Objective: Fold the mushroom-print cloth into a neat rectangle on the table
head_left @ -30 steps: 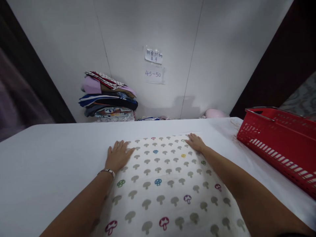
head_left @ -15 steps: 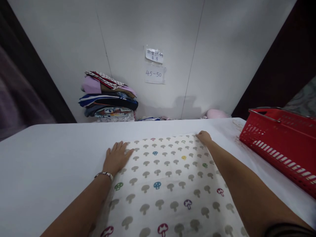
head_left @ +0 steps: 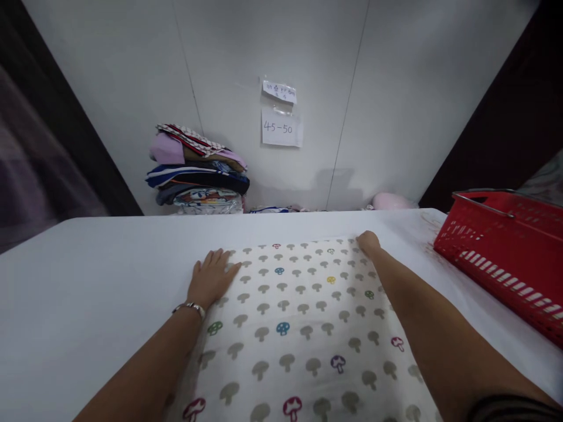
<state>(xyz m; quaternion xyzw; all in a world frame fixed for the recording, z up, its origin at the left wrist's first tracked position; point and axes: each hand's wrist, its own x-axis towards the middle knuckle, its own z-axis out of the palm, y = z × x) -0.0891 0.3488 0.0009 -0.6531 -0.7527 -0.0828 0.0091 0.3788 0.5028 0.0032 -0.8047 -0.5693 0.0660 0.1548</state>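
A white cloth with a mushroom print (head_left: pixel 303 316) lies spread on the white table in front of me, mostly grey mushrooms with a few coloured ones. At its far left corner my left hand (head_left: pixel 212 275) rests flat, fingers spread, partly on the fabric and partly past its edge; a bracelet is on that wrist. My right hand (head_left: pixel 368 241) is closed at the far right corner and pinches the cloth there, its fingertips mostly hidden. The right forearm covers part of the cloth's right edge, and the near end runs out of view.
A red plastic basket (head_left: pixel 505 252) with a metal handle stands at the table's right. Beyond the far edge of the white table (head_left: pixel 109 275) is a stack of folded fabrics (head_left: pixel 197 170). A pink item (head_left: pixel 391 201) sits behind. Paper notes (head_left: pixel 282 127) hang on the wall.
The view has shifted a little, so everything sits slightly further right. Both hands keep their places on the cloth's far corners. The upper paper note on the wall looks more curled.
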